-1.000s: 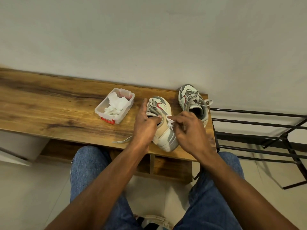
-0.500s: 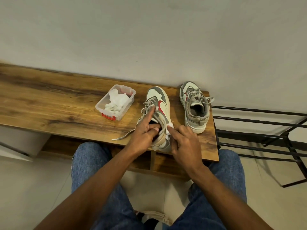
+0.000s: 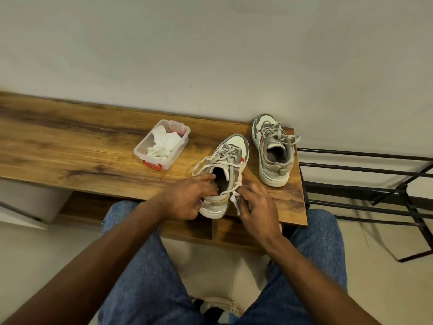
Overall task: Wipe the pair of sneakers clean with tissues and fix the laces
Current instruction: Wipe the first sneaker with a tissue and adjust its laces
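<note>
Wood-grain counter [image 3: 70, 146], dark streaks in the veneer, set against a plain pale wall [image 3: 210, 55]. Open shelf space beneath its front edge. Pale tiled floor [image 3: 35, 254] below. Right of the counter, a black metal rack [image 3: 375, 184] of thin bars, cut off by the frame edge.

Near sneaker [image 3: 230, 158] sits upright on the counter at the front edge, toe pointing toward the wall, grey and white with a red mark on its side, laces loose. Left hand [image 3: 187, 198] grips the heel collar, fingers curled into the shoe's opening. Right hand [image 3: 254, 205] pinches a white tissue [image 3: 235, 200] against the sneaker's right side near the heel; the fingers cover most of the tissue, so its extent is hard to make out.

Second sneaker [image 3: 273, 148] stands apart to the right, near the counter's far right corner, laces trailing over the counter's right edge.

Clear plastic box [image 3: 161, 145] with a red latch, left of the near sneaker, holds crumpled tissues.

Blue jeans [image 3: 140, 266] on both knees fill the lower frame. Between the knees, something white and dark on the floor, cut off, not identifiable.
</note>
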